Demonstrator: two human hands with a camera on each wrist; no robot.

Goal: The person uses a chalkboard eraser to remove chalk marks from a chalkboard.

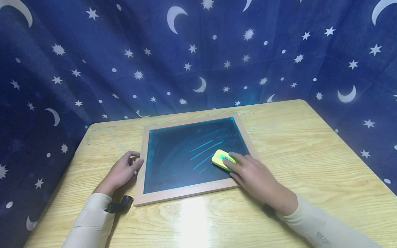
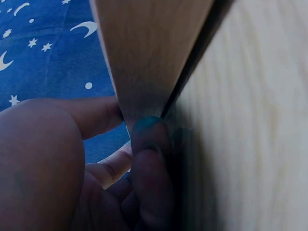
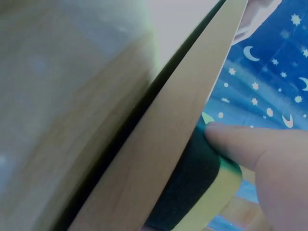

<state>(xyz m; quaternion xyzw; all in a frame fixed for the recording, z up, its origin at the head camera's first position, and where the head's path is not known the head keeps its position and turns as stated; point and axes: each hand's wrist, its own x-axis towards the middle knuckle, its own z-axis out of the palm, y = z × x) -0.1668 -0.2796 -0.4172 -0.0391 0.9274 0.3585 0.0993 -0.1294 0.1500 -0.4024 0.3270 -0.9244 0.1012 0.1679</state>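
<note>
A chalkboard (image 1: pixel 173 155) in a pale wooden frame lies on the table, with several blue chalk strokes across its dark surface. My left hand (image 1: pixel 124 168) grips the frame's left edge between thumb and curled fingers; in the left wrist view, one fingertip (image 2: pixel 149 127) is smudged blue beside the wooden frame (image 2: pixel 149 48). On the board's right part, my right hand (image 1: pixel 252 177) holds a yellow chalkboard eraser (image 1: pixel 219 158) just right of the strokes. The right wrist view shows the eraser's dark felt (image 3: pixel 187 178) behind the frame edge (image 3: pixel 159 130), with the thumb against its side.
The wood-grain table (image 1: pixel 310 151) extends around the board, with faint blue smudges at its far left corner. A dark blue curtain (image 1: pixel 161 51) with white moons and stars hangs behind and at both sides. A black band (image 1: pixel 119 205) circles the left wrist.
</note>
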